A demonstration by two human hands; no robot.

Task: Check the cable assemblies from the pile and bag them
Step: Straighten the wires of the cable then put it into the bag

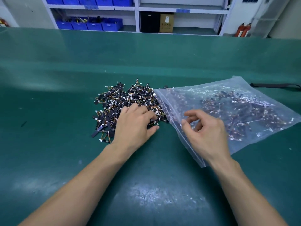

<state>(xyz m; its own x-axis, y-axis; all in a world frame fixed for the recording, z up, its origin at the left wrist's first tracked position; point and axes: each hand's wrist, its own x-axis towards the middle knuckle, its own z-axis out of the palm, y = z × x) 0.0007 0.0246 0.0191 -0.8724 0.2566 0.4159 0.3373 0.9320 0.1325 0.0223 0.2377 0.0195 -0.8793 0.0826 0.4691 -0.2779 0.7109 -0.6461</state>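
Green bench (65, 111), our left hand (135, 126) on the pile (127, 98) (grip unclear), right hand (206, 132) loosely curled, empty, over the bag (244, 95)

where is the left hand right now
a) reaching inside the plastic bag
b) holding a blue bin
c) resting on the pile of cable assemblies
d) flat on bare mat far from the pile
c: the left hand lies on the near right part of the pile of cable assemblies, its fingers reaching over the parts, while the right hand is at the mouth of the plastic bag.
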